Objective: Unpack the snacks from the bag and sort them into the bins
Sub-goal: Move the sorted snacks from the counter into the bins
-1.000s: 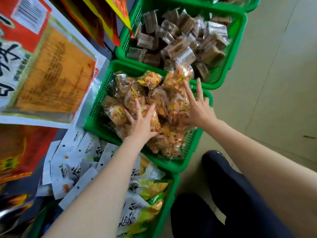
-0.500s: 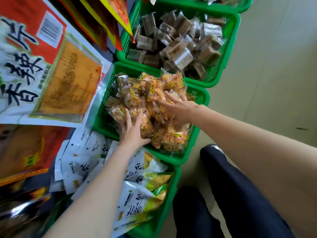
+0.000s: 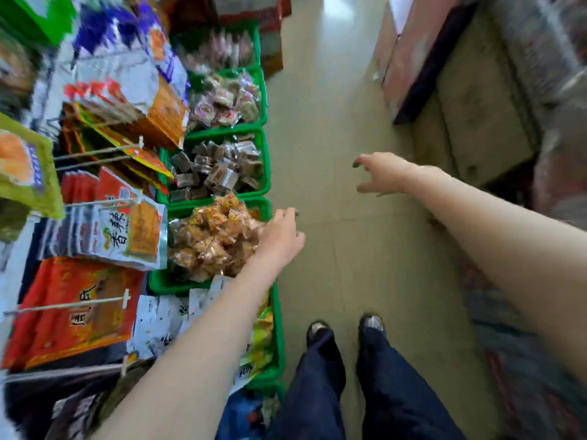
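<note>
A row of green bins runs along the left. One green bin (image 3: 158, 282) is heaped with clear packets of golden snacks (image 3: 211, 239). My left hand (image 3: 281, 238) hovers over that bin's right edge, fingers loose, holding nothing. My right hand (image 3: 382, 174) is out over the bare floor, fingers spread and curled, empty. The bin behind (image 3: 266, 160) holds brown wrapped blocks (image 3: 216, 169). A farther bin (image 3: 262, 90) holds round pink and purple packets (image 3: 225, 104). The nearest bin (image 3: 279, 344) holds white and yellow packets (image 3: 165, 325).
Hanging snack bags on pegs, red (image 3: 73, 309) and silver-orange (image 3: 124, 231), crowd the left. Cardboard boxes (image 3: 476, 122) line the aisle's right side. Beige tiled floor (image 3: 333, 122) lies between. My dark trouser legs and shoes (image 3: 346, 328) stand at the bottom.
Both hands have lifted off the golden snack packets. My right hand swung right over the floor. The view pulled back and up, showing the aisle; the frame is motion-blurred.
</note>
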